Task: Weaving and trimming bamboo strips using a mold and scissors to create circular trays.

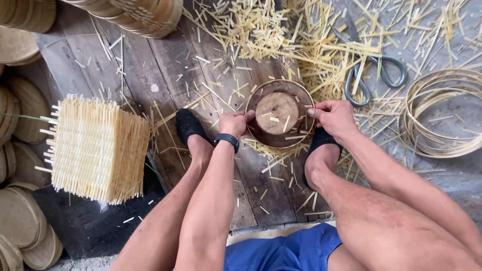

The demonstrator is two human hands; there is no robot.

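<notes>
A round dark wooden mould (pixel 256 131) with a thin bamboo hoop around its rim lies on the plank floor between my feet. A pale round block sits in its middle with a few bamboo slivers on it. My left hand (pixel 234 123), a black band on its wrist, grips the mould's left rim. My right hand (pixel 333 117) grips the right rim with the thumb on the hoop.
A stack of woven bamboo squares (pixel 95 148) stands at the left. Metal shears (pixel 371 70) lie among bamboo offcuts (pixel 281 35) at the upper right. Coiled bamboo hoops (pixel 442 115) lie at the right. Stacked round baskets (pixel 135 15) line the top and left edge.
</notes>
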